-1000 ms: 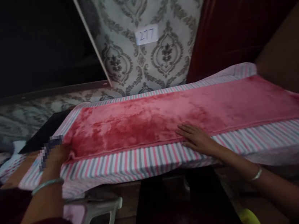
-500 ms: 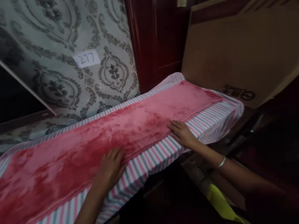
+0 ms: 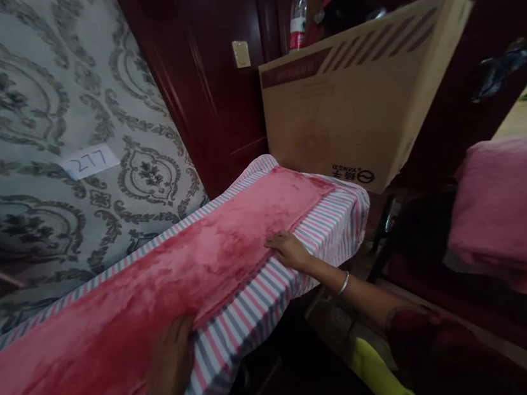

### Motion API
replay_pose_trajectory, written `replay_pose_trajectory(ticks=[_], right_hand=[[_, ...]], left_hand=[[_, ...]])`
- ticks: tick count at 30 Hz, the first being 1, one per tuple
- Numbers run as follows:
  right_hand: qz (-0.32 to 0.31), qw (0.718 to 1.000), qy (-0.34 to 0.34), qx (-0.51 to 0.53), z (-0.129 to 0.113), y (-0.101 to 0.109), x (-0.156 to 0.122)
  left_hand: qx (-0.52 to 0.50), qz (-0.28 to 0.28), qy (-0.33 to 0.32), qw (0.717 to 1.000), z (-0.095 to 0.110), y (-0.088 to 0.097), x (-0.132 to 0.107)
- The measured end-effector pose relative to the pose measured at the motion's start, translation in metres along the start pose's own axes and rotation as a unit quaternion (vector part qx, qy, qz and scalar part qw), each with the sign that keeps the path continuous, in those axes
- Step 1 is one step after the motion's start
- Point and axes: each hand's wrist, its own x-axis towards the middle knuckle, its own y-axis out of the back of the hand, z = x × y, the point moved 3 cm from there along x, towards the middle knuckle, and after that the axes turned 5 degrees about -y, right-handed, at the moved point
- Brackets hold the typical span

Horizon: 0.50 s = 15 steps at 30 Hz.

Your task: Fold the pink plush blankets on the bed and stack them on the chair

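Along the far left rose a grey damask wallpaper [image 3: 19, 125], with a small paper label [image 3: 89, 161] marked 277 stuck to it. A pink plush blanket [image 3: 157, 268] lay lengthwise along the top of a striped bench [image 3: 253, 308], running from the lower left of the view toward the bench's far end, with a band of pink, white and grey stripes showing along its near edge.

The left hand [image 3: 168, 363] sat at the blanket's near edge, its fingers pressed against the plush; whether they pinched the fabric, I could not tell. Farther along, the right hand [image 3: 289, 250] lay flat and relaxed on the stripes, fingers extended and fingertips at the blanket's edge, grasping nothing. A thin metal bangle [image 3: 344, 282] circled that wrist, and a red sleeve [image 3: 420, 345] covered the arm above it.

Behind the bench's far end stood a dark red wooden door [image 3: 196, 84], then a tilted cardboard box [image 3: 344, 111] with a plastic bottle [image 3: 298, 17] beyond its top edge. Below the bench lay a yellow-green item [image 3: 379, 375], and a folded pink cloth [image 3: 520, 217] sat at the right.
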Motion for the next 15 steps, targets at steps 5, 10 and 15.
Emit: replay_pose_trajectory(ticks=[5, 10, 15], right_hand=[[0.207, 0.87, -0.27, 0.357, 0.067, 0.016, -0.005], [0.224, 0.745, -0.403, 0.481, 0.117, 0.033, 0.0], [0.209, 0.689, -0.44, 0.536, 0.135, 0.04, 0.023]], left_hand=[[-0.022, 0.057, 0.012, 0.998, -0.005, -0.008, -0.002], [-0.054, 0.081, 0.042, 0.994, -0.014, -0.018, -0.006], [-0.034, 0.087, 0.024, 0.995, -0.013, -0.012, -0.006]])
